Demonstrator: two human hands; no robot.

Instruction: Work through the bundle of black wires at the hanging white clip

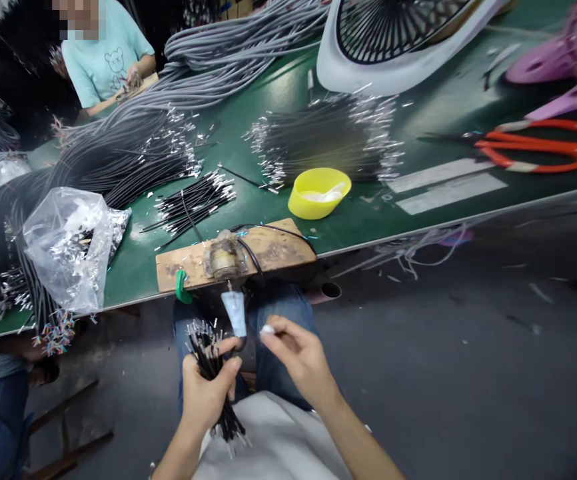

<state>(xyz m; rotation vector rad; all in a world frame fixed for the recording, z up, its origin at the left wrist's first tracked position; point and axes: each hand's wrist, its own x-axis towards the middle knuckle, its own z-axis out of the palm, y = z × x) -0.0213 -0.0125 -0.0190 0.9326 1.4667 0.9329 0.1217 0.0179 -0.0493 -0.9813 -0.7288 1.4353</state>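
Note:
My left hand [211,390] is closed around a bundle of short black cables [226,420] with silvery wire ends at both ends. Close to its thumb and forefinger hangs a pale blue cone-shaped piece [235,313], joined by a thin shaft to a small dusty motor [225,257]. Beside it, my right hand [298,357] pinches a small white bit [267,329] between thumb and forefinger; its kind is unclear. The motor sits on a worn wooden board [286,243] at the table's edge. A green clip [182,287] hangs on the board's front.
On the green table [268,87] lie black cable piles [318,137], grey cables [238,47] and a short-cable heap [196,203]. A yellow cup [313,207], plastic bag [68,247], red-handled scissors [538,143] and a fan [398,73] are there too. Another person [106,60] sits across.

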